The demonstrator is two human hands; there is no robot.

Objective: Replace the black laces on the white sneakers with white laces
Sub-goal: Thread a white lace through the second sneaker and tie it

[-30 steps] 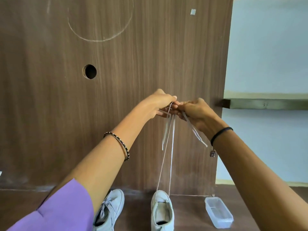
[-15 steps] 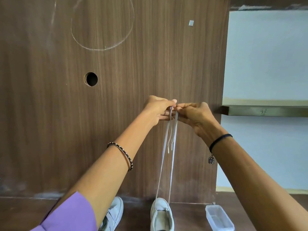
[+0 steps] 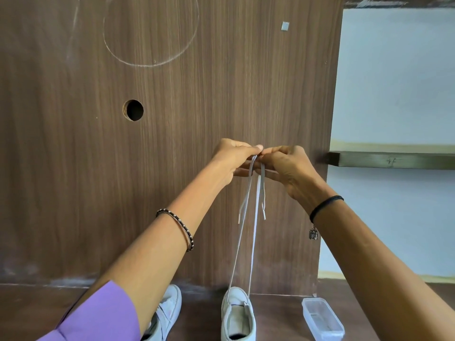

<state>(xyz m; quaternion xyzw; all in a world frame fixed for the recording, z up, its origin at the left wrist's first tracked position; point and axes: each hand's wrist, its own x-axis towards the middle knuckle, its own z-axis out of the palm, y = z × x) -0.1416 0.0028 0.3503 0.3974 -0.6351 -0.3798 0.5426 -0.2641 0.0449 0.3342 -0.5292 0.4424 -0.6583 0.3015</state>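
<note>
This looks like a plain room in a home or small workshop. Before me stands a brown wood-laminate panel (image 3: 197, 107) with a round hole (image 3: 133, 110) cut in it and a chalk circle (image 3: 147, 65) drawn above, beside a pale blue painted wall (image 3: 394, 82) with a dark ledge (image 3: 394, 160), over my dark wooden table (image 3: 37, 313).

Both arms are stretched forward and raised, and the hands are held together at the top of the white lace (image 3: 256, 207). The left hand (image 3: 232, 161) is set just left of the lace, the right hand (image 3: 289, 169) just right of it. The lace is pinched by the curled fingers of both, with the fingertips almost met above it.
</note>
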